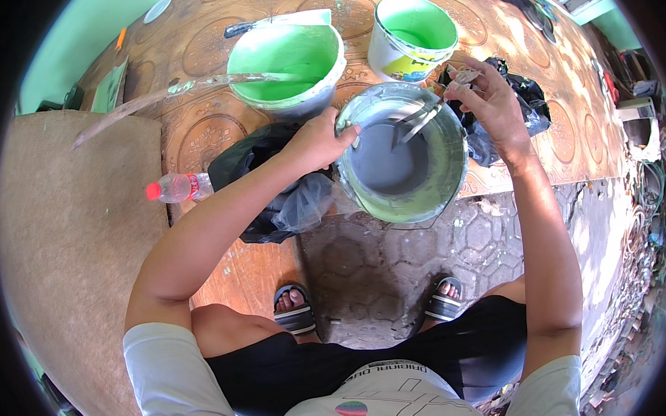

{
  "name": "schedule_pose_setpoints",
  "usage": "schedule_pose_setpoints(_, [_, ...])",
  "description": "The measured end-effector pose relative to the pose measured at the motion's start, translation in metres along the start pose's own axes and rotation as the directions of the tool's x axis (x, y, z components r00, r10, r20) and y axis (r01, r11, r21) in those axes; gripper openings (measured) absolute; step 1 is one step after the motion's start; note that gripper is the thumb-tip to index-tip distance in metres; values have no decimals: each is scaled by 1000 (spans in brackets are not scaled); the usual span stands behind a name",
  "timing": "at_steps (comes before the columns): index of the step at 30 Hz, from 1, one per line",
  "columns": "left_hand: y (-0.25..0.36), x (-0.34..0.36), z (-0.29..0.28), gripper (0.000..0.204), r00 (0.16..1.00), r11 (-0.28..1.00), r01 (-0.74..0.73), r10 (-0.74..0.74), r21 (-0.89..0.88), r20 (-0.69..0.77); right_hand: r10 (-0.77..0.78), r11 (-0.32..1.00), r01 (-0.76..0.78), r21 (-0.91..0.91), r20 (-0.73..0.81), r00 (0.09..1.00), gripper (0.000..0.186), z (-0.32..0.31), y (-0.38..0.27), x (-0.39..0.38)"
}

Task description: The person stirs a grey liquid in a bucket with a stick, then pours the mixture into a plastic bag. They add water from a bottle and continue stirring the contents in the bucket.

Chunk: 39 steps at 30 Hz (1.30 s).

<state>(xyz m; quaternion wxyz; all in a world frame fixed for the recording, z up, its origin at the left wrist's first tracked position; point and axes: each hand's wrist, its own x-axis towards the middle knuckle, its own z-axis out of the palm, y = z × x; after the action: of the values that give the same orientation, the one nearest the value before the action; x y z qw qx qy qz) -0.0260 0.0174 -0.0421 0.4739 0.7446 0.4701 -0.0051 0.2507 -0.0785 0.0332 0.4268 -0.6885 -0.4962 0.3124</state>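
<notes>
A bucket (451, 175) smeared with grey and pale green sits before me, tilted a little toward me. Thick grey liquid (388, 157) covers its bottom. My left hand (322, 140) is closed on the bucket's left rim, thumb over the edge. Above the right rim, my right hand (487, 103) pinches a slim, pronged-looking tool (422, 120) coated in grey. Its lower end reaches down into the bucket at the liquid; its exact kind is unclear. The fingers partly hide its upper end.
Behind stand a pail with green inside (287, 60), a long stick (153, 99) across it, and a smaller pail (412, 36). Black plastic bags (255, 220) flank the bucket. A bottle with a red cap (180, 187) lies left. Hexagonal paving (390, 258) is below.
</notes>
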Motion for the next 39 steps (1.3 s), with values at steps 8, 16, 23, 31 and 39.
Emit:
schedule_pose_setpoints(8, [-15,-23,-20,67,980,978,-168,179,120,-87,-9,999,13,51,-85,996,79,19,5,10])
schedule_pose_setpoints(16, [0,-72,-92,38,912,981,-174,195,90,-362,30,999,-35,-28,-173,984,86,28,3,14])
schedule_pose_setpoints(23, [-55,-93,-101,26,943,984,-62,113,169,-314,19,987,-49,-150,-189,982,99,29,0,11])
schedule_pose_setpoints(31, [-115,-101,-73,19,974,979,-88,122,183,-188,46,915,-160,-370,-298,953,103,28,22,25])
schedule_pose_setpoints(39, [-123,-101,-66,24,987,996,81,-75,41,-139,-42,910,-119,-397,-374,926,85,27,18,19])
